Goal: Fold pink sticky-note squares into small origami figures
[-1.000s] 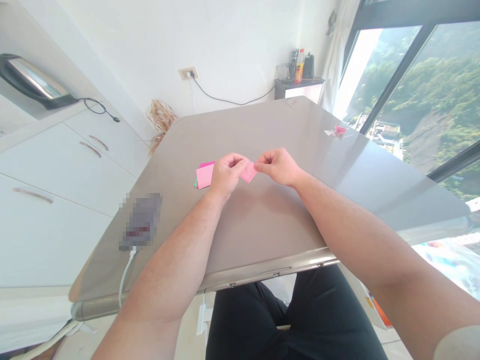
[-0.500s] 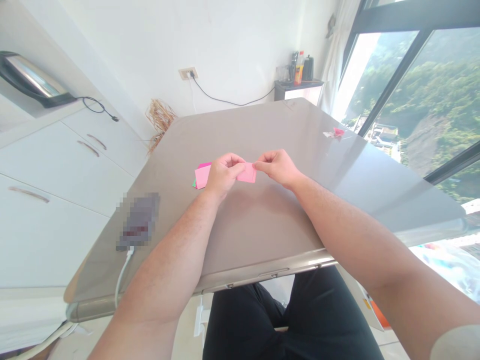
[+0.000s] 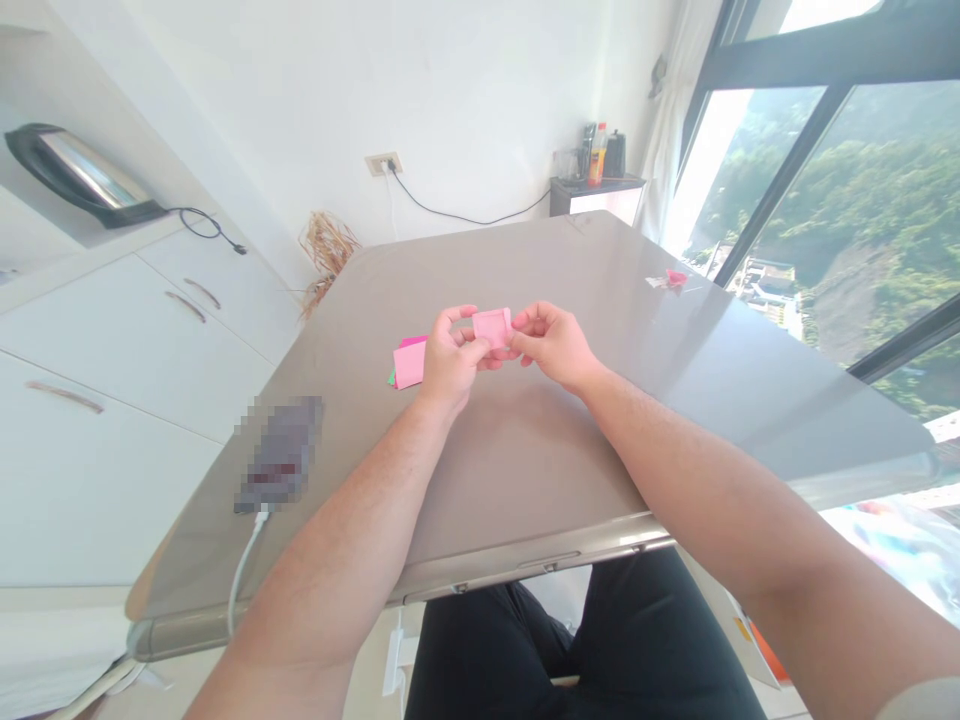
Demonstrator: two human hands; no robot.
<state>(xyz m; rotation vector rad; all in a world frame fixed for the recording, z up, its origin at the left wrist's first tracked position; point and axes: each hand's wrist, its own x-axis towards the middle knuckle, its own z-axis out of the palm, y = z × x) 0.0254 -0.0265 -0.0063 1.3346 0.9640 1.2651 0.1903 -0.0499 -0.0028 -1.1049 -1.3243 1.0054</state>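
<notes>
Between both hands, above the table, is a small folded piece of pink paper, with raised edges like a shallow tray. My left hand pinches its left and lower side, thumb in front and fingers behind. The thumb and fingertips of my right hand close on its right edge. Just left of my left hand, a small stack of coloured paper lies on the table, light pink on top, with magenta and green edges showing. My left hand covers part of that stack.
The grey-brown table spans the view. A blurred dark device with a white cable lies at its left. Near the far right edge sits a crumpled pink item. Beyond the table stands a small cabinet with bottles.
The pink paper has been lifted and tilted up, so its folded edges now show. My right hand's fingers have shifted lower along its right edge. The view has tilted slightly upward.
</notes>
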